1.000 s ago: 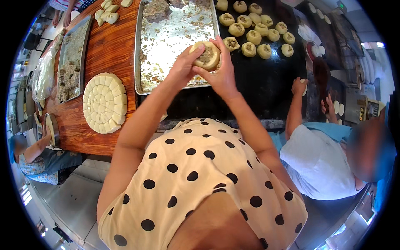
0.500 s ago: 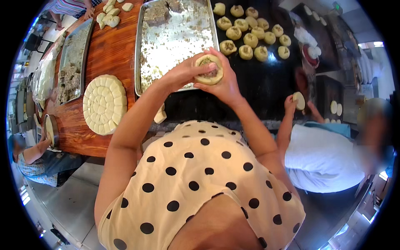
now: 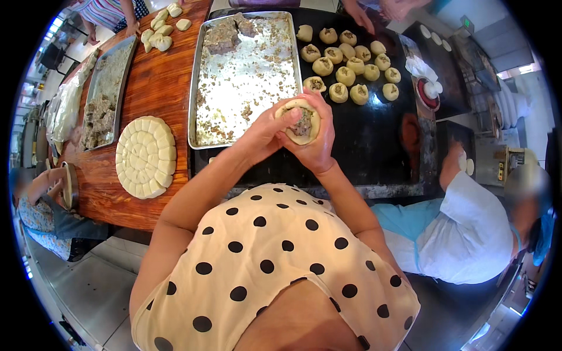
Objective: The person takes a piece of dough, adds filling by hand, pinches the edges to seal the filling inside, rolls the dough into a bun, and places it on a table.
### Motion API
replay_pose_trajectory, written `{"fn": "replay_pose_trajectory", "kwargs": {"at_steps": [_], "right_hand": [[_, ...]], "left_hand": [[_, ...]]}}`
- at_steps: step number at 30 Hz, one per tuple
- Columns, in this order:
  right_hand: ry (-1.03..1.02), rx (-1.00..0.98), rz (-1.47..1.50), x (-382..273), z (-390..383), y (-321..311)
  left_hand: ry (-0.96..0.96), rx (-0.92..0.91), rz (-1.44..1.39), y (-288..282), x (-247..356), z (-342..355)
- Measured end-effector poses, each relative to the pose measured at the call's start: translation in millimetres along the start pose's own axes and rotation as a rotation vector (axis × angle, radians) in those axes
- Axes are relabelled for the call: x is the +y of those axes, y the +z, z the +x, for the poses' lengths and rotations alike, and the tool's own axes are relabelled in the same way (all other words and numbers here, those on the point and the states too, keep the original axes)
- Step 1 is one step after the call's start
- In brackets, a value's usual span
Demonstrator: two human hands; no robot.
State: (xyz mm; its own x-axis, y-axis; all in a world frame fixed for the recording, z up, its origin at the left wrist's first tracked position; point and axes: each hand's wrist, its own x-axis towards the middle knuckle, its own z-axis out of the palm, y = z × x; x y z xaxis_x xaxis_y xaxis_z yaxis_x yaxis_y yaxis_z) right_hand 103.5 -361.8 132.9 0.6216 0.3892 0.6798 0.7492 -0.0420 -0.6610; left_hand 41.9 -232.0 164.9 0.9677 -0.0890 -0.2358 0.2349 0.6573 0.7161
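A round of dough [image 3: 312, 130], its top gaping over a chopped grey-green filling [image 3: 302, 124], sits between my two hands. My right hand [image 3: 321, 146] cups it from the right and below. From the left, my left hand [image 3: 260, 133] closes on the rim, its thumb pressed onto the filling. Both are held above the black worktop [image 3: 363, 146], beside the near right corner of a large metal tray [image 3: 246, 67] with filling scraps and a bigger lump [image 3: 222, 36] at its far end.
Several filled buns [image 3: 345, 76] stand on the black worktop beyond my hands. On the wooden table [image 3: 99, 181] at left lie a cut dough wheel [image 3: 146, 157], loose dough pieces [image 3: 158, 36] and a narrower tray [image 3: 120, 76]. Co-workers stand at both sides, and a person's hands [image 3: 404, 7] show at the far edge.
My hands have come slightly nearer and rightward with the dough, whose filling shows more. The right co-worker's arm has swung away to the right. Another person's hands have come in at the far edge.
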Motion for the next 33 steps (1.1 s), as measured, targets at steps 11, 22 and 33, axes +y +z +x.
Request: {"fn": "replay_pose_trajectory", "kwargs": {"at_steps": [11, 22, 33], "right_hand": [[-0.034, 0.000, 0.019, -8, 9, -5], [-0.093, -0.106, -0.063, -9, 23, -13], [0.153, -0.186, 0.244, -5, 35, -26]], "left_hand": [[0.148, 0.031, 0.376, 4, 5, 4], [0.164, 0.047, 0.487, 9, 10, 8], [0.118, 0.110, 0.391, 9, 19, 11]]}}
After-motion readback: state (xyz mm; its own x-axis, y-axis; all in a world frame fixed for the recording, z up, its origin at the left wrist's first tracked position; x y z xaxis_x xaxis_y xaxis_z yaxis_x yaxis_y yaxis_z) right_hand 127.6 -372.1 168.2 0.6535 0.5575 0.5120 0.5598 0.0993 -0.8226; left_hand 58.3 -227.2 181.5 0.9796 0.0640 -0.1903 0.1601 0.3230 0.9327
